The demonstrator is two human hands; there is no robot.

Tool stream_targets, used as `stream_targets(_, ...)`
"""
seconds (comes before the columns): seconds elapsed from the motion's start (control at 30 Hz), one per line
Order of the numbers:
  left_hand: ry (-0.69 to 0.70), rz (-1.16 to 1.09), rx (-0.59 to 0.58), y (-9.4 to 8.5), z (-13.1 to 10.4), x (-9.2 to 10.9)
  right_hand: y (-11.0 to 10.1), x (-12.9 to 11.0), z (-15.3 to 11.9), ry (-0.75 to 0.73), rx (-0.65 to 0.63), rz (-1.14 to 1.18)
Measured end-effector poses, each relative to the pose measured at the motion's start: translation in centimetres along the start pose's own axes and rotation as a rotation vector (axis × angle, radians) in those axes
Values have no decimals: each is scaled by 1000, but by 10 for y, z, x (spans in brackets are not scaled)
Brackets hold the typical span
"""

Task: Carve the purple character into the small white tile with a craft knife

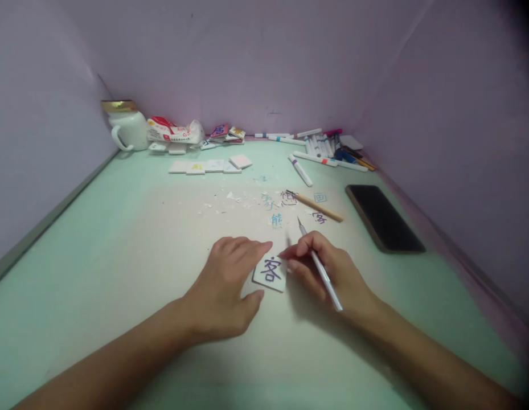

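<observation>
A small white square tile [276, 281] with a purple Chinese character lies on the table between my hands. My left hand [230, 285] is open at the tile's left side, fingers stretched and thumb apart; whether it touches the tile I cannot tell. My right hand [339, 270] grips a silver craft knife [323, 270] between the fingers, its blade pointing up and away from me. The fingertips of that hand are close to the tile's upper right edge. Beyond them lies a wooden stick [319, 207] with a dark tip, across characters written on the table.
A phone [384, 219] lies at the right. White scraps [230, 196] are scattered past my hands. Further back are tiles [215, 165], a purple-banded marker [300, 170], a marker pile [319, 145], a red-and-white packet [174, 132] and a white mug [130, 130]. Walls enclose the table.
</observation>
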State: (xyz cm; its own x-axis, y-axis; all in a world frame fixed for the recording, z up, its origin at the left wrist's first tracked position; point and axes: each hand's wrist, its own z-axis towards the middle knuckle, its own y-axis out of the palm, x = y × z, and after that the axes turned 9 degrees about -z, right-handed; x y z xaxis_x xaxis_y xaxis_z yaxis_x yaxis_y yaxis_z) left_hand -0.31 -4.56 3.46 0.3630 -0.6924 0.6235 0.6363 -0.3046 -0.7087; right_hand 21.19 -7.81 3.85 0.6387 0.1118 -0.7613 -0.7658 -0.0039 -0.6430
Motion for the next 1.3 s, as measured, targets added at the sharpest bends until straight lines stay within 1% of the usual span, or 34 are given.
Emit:
stream_targets(0.07, -18, 4, -72, 2, 2, -1, -2, -2, -1, -45, -44, -78)
stream_targets(0.1, -25, 2, -84, 2, 3, -1, -2, -2, -1, -81, -67, -131)
stream_targets(0.2, -14, -14, -80, 2, 6, -2, -2, -2, -2, -186, -111, -275)
stream_targets(0.27, 10, -9, -61, 1, 7, -2, 0, 1, -3, -204, -112, -298)
stream_targets(0.4, 93, 66, 18, 1, 6, 0, 6, 6, -4, -157, -104, -169)
stream_targets(0.5, 157, 106, 96, 1, 4, 2, 9, 9, -5, -165, -94, -68)
stream_targets(0.77, 214, 115, 161, 1, 4, 2, 9, 11, -5, -212, -77, -13)
stream_targets(1.03, 183, 85, 158, 1, 3, 3, 6, 9, -6, -221, -80, -14)
stream_targets(1.17, 121, 59, 121, -3, 2, 3, 3, 5, -4, -211, -77, -15)
stream_targets(1.3, 69, 54, 46, -6, 0, 3, 1, 4, -3, -168, -50, 77)
